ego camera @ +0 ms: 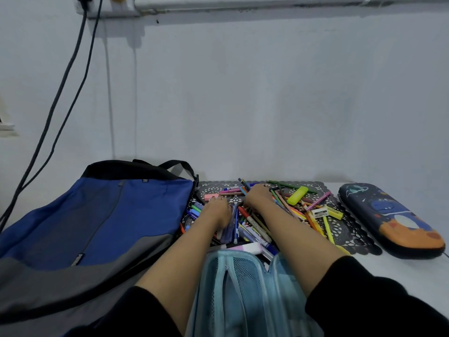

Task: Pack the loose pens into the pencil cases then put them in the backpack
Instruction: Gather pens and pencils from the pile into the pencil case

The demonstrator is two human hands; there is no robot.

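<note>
Gripped blue pens [229,226] with left grip [217,210]; rested right grip [257,197] on pen pile [298,205], closure not tellable. Flanked by backpack [97,215] and dark pencil case [388,215]; light-blue pencil case [243,288] open nearest.

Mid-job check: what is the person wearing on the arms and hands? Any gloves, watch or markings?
The left hand and the right hand are both bare: no gloves, and no ring or watch shows. Each arm has a plain black sleeve, the left sleeve and the right sleeve, ending near the elbow and leaving the forearms uncovered. No logos or markings show on the fabric.
</note>
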